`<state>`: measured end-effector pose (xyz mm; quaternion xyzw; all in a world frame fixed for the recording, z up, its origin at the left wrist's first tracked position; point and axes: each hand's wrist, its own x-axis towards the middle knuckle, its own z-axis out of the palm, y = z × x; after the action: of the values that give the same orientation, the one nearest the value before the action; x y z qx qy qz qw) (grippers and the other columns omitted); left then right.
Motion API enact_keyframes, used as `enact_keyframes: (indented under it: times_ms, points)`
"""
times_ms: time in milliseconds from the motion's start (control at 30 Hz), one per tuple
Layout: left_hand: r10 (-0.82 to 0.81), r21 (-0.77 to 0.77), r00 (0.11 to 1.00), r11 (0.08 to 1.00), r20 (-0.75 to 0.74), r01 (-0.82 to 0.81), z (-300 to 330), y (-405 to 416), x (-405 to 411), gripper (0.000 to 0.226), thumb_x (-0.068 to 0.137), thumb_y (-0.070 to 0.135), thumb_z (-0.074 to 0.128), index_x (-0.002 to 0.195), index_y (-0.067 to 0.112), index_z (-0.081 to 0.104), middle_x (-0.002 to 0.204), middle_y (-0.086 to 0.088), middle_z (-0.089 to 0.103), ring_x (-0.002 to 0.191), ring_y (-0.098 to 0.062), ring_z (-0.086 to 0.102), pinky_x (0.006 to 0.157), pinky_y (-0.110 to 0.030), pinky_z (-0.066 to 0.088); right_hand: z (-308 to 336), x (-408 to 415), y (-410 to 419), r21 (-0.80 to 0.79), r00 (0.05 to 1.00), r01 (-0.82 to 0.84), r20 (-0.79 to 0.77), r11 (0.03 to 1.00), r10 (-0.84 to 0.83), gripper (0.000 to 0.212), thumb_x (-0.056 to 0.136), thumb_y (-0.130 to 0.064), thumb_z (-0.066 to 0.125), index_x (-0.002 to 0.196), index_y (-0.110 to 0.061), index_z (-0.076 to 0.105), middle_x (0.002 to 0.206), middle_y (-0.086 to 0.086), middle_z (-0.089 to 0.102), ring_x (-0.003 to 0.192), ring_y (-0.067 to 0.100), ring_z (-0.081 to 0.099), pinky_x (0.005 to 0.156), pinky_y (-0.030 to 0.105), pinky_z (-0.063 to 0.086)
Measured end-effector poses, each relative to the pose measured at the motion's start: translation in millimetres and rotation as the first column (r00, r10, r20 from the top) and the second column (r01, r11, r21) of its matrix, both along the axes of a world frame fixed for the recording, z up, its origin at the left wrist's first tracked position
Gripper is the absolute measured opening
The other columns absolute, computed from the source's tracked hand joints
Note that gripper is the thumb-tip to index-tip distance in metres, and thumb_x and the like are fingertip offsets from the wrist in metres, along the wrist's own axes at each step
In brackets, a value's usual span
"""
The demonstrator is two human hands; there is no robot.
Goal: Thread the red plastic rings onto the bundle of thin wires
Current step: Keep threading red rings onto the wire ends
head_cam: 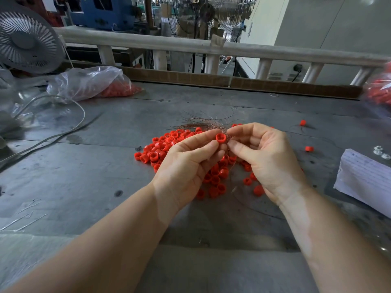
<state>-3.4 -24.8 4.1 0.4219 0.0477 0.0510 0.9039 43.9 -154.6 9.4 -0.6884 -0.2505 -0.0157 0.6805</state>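
A pile of red plastic rings (156, 152) lies on the grey table (84, 176), spreading under both hands. My left hand (188, 163) pinches one red ring (221, 138) between thumb and fingers, its opening facing up. My right hand (266, 157) pinches the bundle of thin wires (203, 123) right beside that ring. The wires fan out to the far left above the pile. Where the wire ends meet the ring is hidden by my fingertips.
A clear bag of red rings (95, 83) lies at the back left, beside a fan (25, 39) and a grey cable (63, 132). Another bag of rings (378, 92) sits at the right edge. Lined paper (366, 178) lies right. Stray rings (309, 148) are scattered nearby.
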Motion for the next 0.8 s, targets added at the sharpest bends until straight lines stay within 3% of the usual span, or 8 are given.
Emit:
enact_keyframes:
  times_ms: [200, 433, 633, 800]
  points:
    - [-0.015, 0.020, 1.000, 1.000, -0.010, 0.015, 0.3, 0.6, -0.4, 0.032, 0.079, -0.012, 0.052, 0.077, 0.008, 0.076, 0.081, -0.010, 0.073, 0.072, -0.013, 0.070, 0.067, -0.018, 0.056, 0.3, 1.1, -0.7, -0.038, 0.996, 0.046, 0.078, 0.998, -0.043, 0.024, 0.079, 0.005, 0.069, 0.078, -0.020, 0.067, 0.070, -0.008, 0.071, 0.069, 0.003, 0.066, 0.064, 0.012, 0.049]
    - [0.025, 0.118, 0.999, 0.993, 0.037, -0.030, -0.7, -0.6, -1.7, 0.026, 0.059, -0.001, 0.064, 0.080, 0.010, 0.076, 0.081, -0.007, 0.074, 0.075, -0.013, 0.071, 0.068, -0.017, 0.055, 1.5, 0.4, -0.1, -0.089, 0.982, 0.083, 0.175, 0.993, -0.066, 0.026, 0.078, 0.005, 0.070, 0.076, -0.021, 0.066, 0.068, -0.007, 0.067, 0.065, 0.000, 0.062, 0.063, 0.012, 0.047]
    - [0.038, 0.130, 0.999, 0.991, 0.002, -0.037, 2.4, -1.3, -3.0, 0.026, 0.079, -0.012, 0.055, 0.087, 0.006, 0.072, 0.082, -0.008, 0.073, 0.076, -0.013, 0.070, 0.068, -0.017, 0.056, 2.2, -0.2, 0.3, -0.092, 0.979, 0.093, 0.192, 0.991, -0.074, 0.024, 0.077, 0.006, 0.069, 0.076, -0.017, 0.066, 0.068, -0.007, 0.065, 0.061, -0.002, 0.060, 0.062, 0.010, 0.045]
    - [0.042, 0.111, 0.999, 0.993, -0.006, -0.041, 5.0, -2.2, -4.3, 0.026, 0.080, -0.014, 0.053, 0.086, 0.004, 0.071, 0.078, -0.009, 0.073, 0.072, -0.013, 0.070, 0.066, -0.017, 0.056, 1.3, 0.4, 0.4, -0.095, 0.976, 0.099, 0.205, 0.991, -0.078, 0.026, 0.077, 0.007, 0.069, 0.075, -0.019, 0.065, 0.066, -0.008, 0.065, 0.061, -0.003, 0.059, 0.062, 0.010, 0.045]
